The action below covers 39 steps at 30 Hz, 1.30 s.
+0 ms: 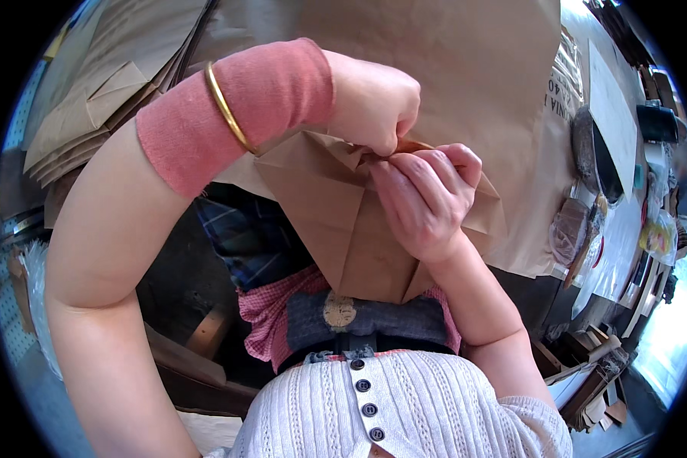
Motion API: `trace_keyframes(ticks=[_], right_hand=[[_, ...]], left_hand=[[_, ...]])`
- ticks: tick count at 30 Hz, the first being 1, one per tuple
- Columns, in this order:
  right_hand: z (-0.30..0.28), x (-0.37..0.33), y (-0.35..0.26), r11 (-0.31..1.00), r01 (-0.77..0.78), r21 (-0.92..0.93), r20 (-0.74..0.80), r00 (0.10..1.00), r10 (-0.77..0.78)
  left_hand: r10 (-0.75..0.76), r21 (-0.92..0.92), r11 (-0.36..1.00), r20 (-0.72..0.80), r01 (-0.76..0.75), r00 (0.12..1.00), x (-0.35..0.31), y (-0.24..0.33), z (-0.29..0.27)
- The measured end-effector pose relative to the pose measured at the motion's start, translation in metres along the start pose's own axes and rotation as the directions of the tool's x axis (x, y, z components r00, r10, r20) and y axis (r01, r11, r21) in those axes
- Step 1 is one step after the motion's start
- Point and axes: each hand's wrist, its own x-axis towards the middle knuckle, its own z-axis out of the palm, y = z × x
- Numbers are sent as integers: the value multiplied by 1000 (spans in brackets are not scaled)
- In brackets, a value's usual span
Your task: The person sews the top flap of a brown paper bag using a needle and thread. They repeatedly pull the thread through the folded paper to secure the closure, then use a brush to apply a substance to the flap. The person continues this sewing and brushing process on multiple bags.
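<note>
A brown paper bag point(317, 200) with creased, folded panels rests against the table's near edge, its lower end reaching over my lap. My left hand point(378, 99), below a pink wrist sleeve point(271, 91) and a gold bangle point(224, 103), is closed in a pinch on the paper at the bag's upper fold. Right beside it, my right hand point(427, 198) is closed too, fingers curled over the gathered paper. The two hands almost touch. The fingertips and the exact fold between them are partly hidden.
Brown paper point(473, 69) covers the table. A stack of folded brown paper bags point(107, 99) lies at the far left. On the right are a dark open container point(599, 156), a white board point(612, 114), a brush point(588, 240) and plastic-wrapped items point(659, 235).
</note>
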Motion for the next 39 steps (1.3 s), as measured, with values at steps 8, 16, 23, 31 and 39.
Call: trace_keyframes(ticks=[8,16,23,31,39], right_hand=[[0,2,-1,1000,0,2,-4,1000,0],[1,1,-1,1000,-25,-11,26,999,25],[5,-3,-2,1000,17,-13,-23,1000,-17],[5,-6,-2,1000,21,-18,-30,999,-21],[2,-1,-3,999,-40,-3,39,998,40]], left_hand=[[67,-190,979,-21,-70,998,-4,-20,4],[130,-237,961,-61,-140,990,-5,-26,9],[137,-274,950,-66,-150,988,-3,-34,11],[112,-340,931,-74,-131,991,-3,-34,13],[169,86,984,-125,-159,978,-10,-17,9]])
